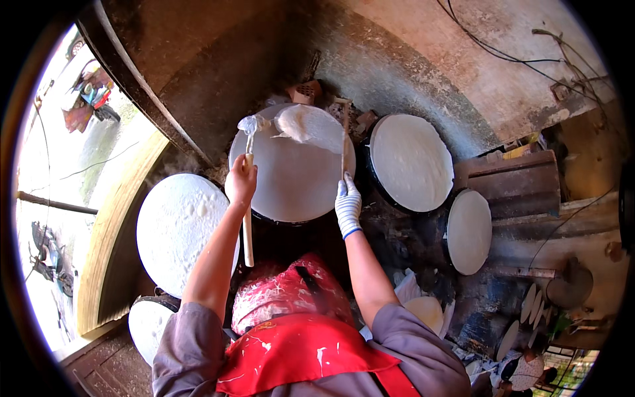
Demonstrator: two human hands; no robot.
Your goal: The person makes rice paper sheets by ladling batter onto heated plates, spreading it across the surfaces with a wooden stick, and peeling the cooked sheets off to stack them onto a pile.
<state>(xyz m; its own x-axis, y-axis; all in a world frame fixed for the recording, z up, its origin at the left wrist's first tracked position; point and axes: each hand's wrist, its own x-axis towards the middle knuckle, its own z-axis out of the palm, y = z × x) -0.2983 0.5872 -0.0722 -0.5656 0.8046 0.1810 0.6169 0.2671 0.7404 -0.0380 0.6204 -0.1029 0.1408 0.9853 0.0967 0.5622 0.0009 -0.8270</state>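
Note:
My bare left hand [241, 182] grips the pale handle of a ladle [249, 140]. The ladle's head, coated in white batter, is over the upper left of a large round griddle [292, 183]. White batter [305, 123] lies on the far part of that griddle, thicker at its left end and thinner to the right. In a striped knit glove, my right hand [348, 206] holds a thin wooden stick with a crosspiece, a batter spreader [346, 139]. The spreader reaches across the griddle's right side, with its crosspiece at the far edge. Whether it touches the surface I cannot tell.
Another round griddle with a pale sheet [412, 161] stands to the right, with a further one [469, 232] beyond. On the left is a bubbled white sheet [183, 233]. Bricks [304, 93] sit behind the middle griddle. A person [526, 372] is at lower right.

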